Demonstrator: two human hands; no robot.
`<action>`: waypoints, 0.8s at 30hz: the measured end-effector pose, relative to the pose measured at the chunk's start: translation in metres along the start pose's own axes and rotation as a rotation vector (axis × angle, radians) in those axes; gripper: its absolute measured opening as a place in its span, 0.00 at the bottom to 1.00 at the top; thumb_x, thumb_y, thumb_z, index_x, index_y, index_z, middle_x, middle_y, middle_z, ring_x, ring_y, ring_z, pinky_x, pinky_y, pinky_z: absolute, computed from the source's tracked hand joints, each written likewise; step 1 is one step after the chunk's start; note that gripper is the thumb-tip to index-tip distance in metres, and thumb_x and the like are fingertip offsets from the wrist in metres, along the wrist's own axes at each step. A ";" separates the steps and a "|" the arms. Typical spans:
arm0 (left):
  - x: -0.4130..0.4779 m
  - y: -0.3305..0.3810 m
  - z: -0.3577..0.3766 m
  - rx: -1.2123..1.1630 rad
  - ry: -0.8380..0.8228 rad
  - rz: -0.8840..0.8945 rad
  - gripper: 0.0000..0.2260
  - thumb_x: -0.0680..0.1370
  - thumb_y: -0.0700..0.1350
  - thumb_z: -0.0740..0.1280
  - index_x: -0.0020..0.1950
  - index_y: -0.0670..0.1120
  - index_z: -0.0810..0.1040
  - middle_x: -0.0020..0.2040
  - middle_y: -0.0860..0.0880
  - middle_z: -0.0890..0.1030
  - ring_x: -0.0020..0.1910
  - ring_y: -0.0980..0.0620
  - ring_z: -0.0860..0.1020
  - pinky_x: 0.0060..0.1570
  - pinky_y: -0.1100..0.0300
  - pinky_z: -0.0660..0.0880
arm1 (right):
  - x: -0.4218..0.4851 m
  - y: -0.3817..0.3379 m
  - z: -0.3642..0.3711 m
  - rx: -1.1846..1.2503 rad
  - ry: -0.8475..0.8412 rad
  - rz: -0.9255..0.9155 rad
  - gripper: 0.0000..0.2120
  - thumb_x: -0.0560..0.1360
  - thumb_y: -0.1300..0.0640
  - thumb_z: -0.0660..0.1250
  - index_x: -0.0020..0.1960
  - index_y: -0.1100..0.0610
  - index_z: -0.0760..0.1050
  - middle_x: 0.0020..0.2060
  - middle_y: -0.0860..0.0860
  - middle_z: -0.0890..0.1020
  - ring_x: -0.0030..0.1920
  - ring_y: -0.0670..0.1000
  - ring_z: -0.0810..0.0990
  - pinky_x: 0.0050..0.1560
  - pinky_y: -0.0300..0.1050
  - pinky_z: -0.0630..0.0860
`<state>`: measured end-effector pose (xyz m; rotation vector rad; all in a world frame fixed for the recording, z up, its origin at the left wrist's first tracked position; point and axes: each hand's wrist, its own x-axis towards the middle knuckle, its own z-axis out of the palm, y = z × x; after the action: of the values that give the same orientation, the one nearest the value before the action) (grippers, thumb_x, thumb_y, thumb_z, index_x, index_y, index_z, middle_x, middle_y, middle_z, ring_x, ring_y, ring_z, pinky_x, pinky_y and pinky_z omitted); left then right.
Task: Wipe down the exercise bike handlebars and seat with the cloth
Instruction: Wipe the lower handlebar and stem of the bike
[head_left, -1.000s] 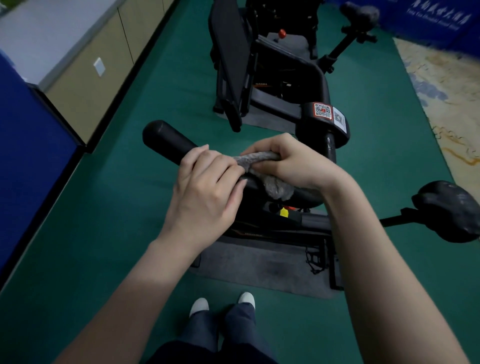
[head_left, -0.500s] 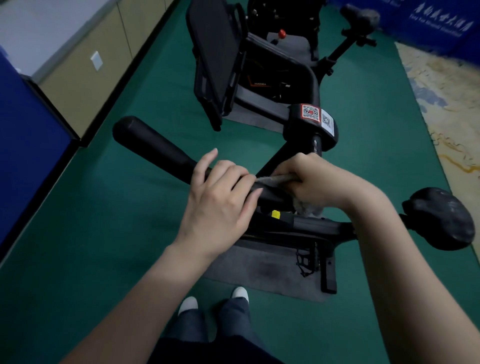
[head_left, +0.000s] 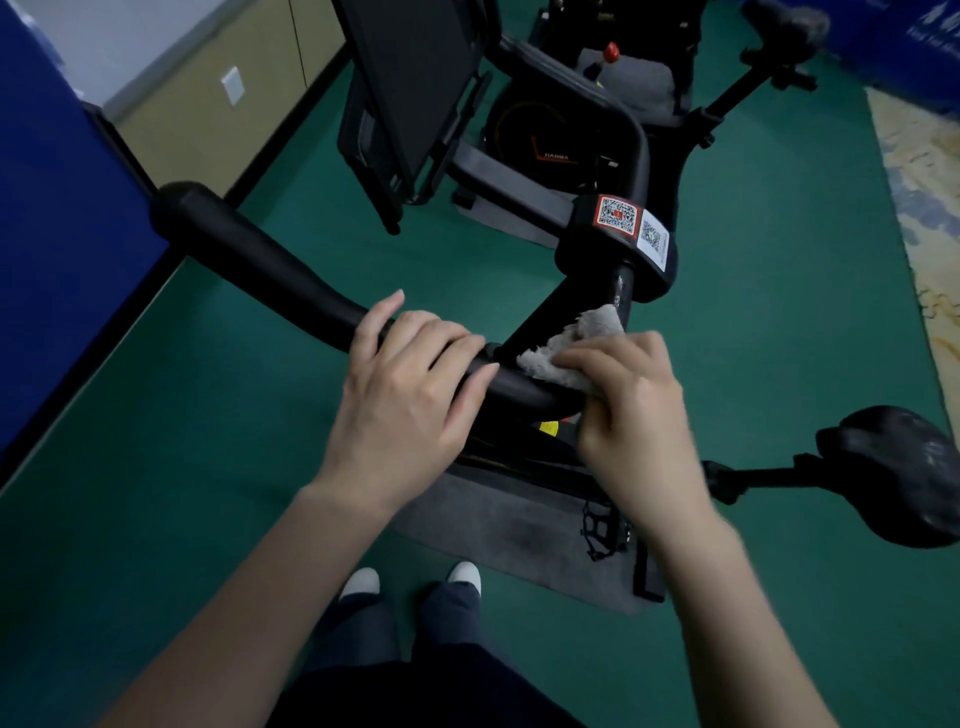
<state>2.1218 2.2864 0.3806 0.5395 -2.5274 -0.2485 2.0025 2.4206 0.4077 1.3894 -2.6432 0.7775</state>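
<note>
Closest in, the left hand (head_left: 410, 384) is curled over the black handlebar (head_left: 270, 267) to steady it. Right beside it the right hand (head_left: 634, 410) clutches the grey cloth (head_left: 566, 348), which has slid along from the grip section a second ago to the bend where the bar meets the stem. So I'd guess that stretch is about done and the seat (head_left: 898, 467), off right, is still waiting. The cloth looks fluffy and crumpled, one corner poking up toward the QR stickers (head_left: 616, 215).

Green floor (head_left: 156, 467) w/ grey mat (head_left: 509, 540) on it; 2 white shoes (head_left: 361, 581) near mat's edge. Blue panel (head_left: 57, 208) L, patterned rug (head_left: 930, 218) R, beige cabinet (head_left: 208, 135) w/ white wall plate (head_left: 233, 86).
</note>
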 end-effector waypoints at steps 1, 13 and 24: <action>0.000 0.001 0.000 0.004 -0.003 -0.002 0.13 0.80 0.48 0.61 0.53 0.43 0.82 0.49 0.49 0.82 0.52 0.48 0.79 0.70 0.50 0.59 | -0.008 -0.003 0.006 0.027 0.042 0.007 0.22 0.63 0.78 0.59 0.51 0.64 0.81 0.48 0.55 0.82 0.50 0.56 0.72 0.53 0.35 0.65; -0.002 0.002 0.005 0.070 0.020 0.015 0.14 0.81 0.48 0.60 0.53 0.42 0.81 0.48 0.47 0.82 0.50 0.46 0.79 0.68 0.50 0.60 | -0.048 -0.010 0.054 0.381 0.542 0.216 0.19 0.71 0.76 0.60 0.59 0.67 0.78 0.56 0.57 0.79 0.58 0.56 0.75 0.63 0.44 0.70; -0.001 0.000 0.010 0.099 0.058 0.041 0.13 0.81 0.47 0.59 0.51 0.43 0.81 0.47 0.47 0.81 0.50 0.45 0.78 0.67 0.51 0.60 | -0.038 -0.050 0.078 1.147 0.768 0.986 0.13 0.80 0.64 0.61 0.63 0.58 0.77 0.57 0.54 0.82 0.59 0.53 0.80 0.63 0.55 0.74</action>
<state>2.1177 2.2875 0.3718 0.5251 -2.5013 -0.0923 2.0784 2.3903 0.3493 -0.4704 -2.0016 2.4513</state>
